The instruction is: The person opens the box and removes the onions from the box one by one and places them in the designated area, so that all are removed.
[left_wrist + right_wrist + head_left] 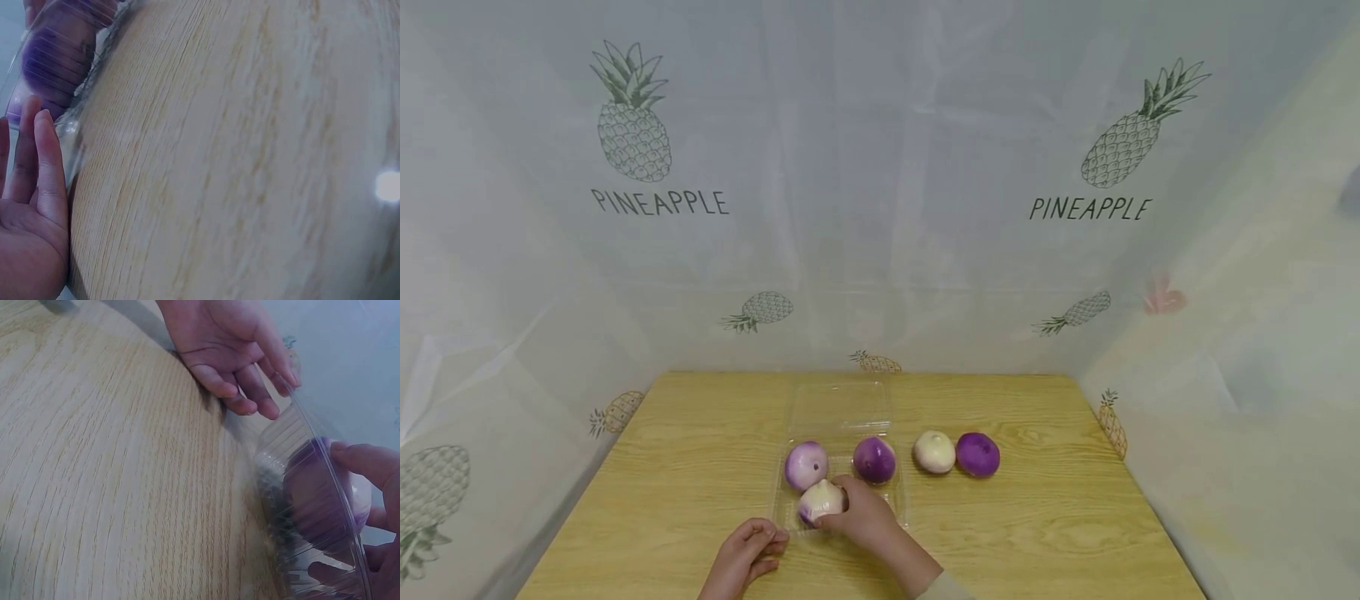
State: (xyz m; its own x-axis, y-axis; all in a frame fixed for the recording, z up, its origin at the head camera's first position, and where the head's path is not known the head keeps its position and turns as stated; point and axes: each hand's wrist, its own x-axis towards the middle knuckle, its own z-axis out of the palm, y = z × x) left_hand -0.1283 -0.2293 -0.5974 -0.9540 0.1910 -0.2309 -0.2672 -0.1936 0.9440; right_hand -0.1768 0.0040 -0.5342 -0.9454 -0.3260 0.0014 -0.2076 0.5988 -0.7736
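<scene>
A clear plastic clamshell box (904, 500) lies on the table with its lid folded back. My right hand (867, 515) reaches into its front and grips a white-and-purple onion (822, 500), thumb and fingers around its side. In the right wrist view that onion shows partly through the clear wall. My left hand (747, 557) is at the front left corner; its thumb and a finger pinch the rim, and its other fingers are loosely bent. Behind the gripped onion sit a pale purple onion (806, 467) and, to the right, a dark purple onion (874, 460), both inside the box.
Right of the box, a cream onion (934, 452) and a bright purple onion (978, 455) lie side by side on the wooden table (1045, 525). The transparent lid (842, 406) extends toward the back edge. A pineapple-print curtain (880, 208) surrounds the table's back and sides.
</scene>
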